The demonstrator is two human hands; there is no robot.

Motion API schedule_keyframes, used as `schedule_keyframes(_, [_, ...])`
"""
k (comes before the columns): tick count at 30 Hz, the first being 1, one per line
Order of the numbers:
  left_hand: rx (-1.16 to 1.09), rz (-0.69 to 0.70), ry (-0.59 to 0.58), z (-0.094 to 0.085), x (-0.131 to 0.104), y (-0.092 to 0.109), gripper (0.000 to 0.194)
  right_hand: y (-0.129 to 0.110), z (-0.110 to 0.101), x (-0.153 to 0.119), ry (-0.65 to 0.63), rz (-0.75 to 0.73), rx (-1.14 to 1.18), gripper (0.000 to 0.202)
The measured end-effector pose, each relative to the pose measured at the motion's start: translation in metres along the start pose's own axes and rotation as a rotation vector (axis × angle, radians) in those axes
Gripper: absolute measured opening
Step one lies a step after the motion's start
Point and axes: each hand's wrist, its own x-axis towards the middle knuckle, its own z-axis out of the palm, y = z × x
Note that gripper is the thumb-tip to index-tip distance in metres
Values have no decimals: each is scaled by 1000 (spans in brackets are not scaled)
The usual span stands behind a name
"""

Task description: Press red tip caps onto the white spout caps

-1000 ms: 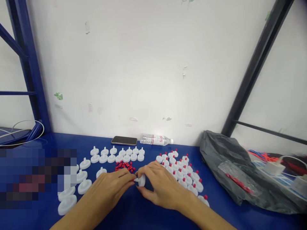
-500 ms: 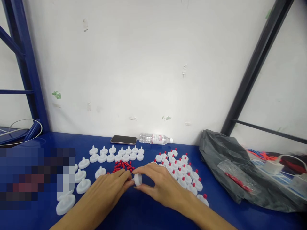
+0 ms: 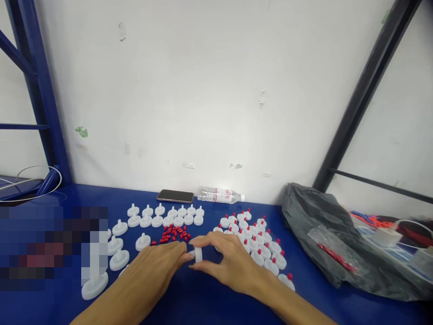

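Note:
A white nozzle cap [image 3: 198,254] is held sideways between my two hands, its spout pointing left. My right hand [image 3: 230,259] grips the wide rim with thumb and fingertips. Pinched over the spout's end is my left hand [image 3: 169,259]; its fingers hide the tip, and I cannot see whether a red piece is on it. Just beyond my left hand lies a loose pile of small red tip caps [image 3: 174,232]. White nozzle caps with bare spouts [image 3: 145,221] stand in rows to the left and behind. On the right stand several white nozzle caps with red tips [image 3: 257,257].
A phone [image 3: 175,196] and a clear plastic bottle [image 3: 219,195] lie along the wall on the blue table [image 3: 111,194]. A dark plastic bag [image 3: 301,216] with a clear bag of red pieces [image 3: 336,257] covers the right side. A power strip [image 3: 385,237] sits behind it.
The held nozzle cap has turned slightly, its rim now more edge-on, and has shifted a little right. Both hands keep their grip. The view has shifted slightly.

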Motion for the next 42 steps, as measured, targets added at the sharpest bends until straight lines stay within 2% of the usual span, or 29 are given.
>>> schedule_keyframes(3, [-36, -6, 72, -1, -14, -1, 27, -2, 3, 0, 65, -18, 48, 40])
schedule_keyframes(7, [-53, -56, 92, 4, -23, -4, 32, -5, 6, 0, 120, -5, 118, 39])
schedule_keyframes(14, [-116, -76, 55, 10, -10, -5, 33, -5, 12, -2, 143, 133, 184, 38])
schedule_keyframes(17, [-170, -69, 74, 3, -4, 1, 36, -5, 16, -2, 170, 108, 182, 38])
schedule_keyframes(20, [-255, -89, 6, -5, 4, 9, 38, -4, 21, -4, 214, 58, 176, 35])
schedule_keyframes(24, [-229, -79, 18, -10, 11, 11, 39, -3, 26, -5, 244, 17, 168, 35])
schedule_keyframes(29, [-212, -186, -31, -19, 12, 19, 40, -6, 18, 1, 129, 17, 43, 36])
schedule_keyframes(32, [-246, -242, -95, -28, 16, 31, 44, -11, 12, 4, 46, -59, -70, 32])
schedule_keyframes(35, [-271, -259, -148, -32, 20, 36, 50, -15, 8, 6, -5, -136, -159, 23])
schedule_keyframes(37, [-248, -275, -146, -31, 20, 34, 52, -17, 5, 6, -33, -123, -230, 17])
schedule_keyframes(39, [-213, -314, -165, -29, 19, 31, 50, -17, 3, 7, -59, -78, -283, 21])
schedule_keyframes(42, [-169, -375, -216, -26, 17, 26, 42, -16, 1, 7, -118, -6, -307, 40])
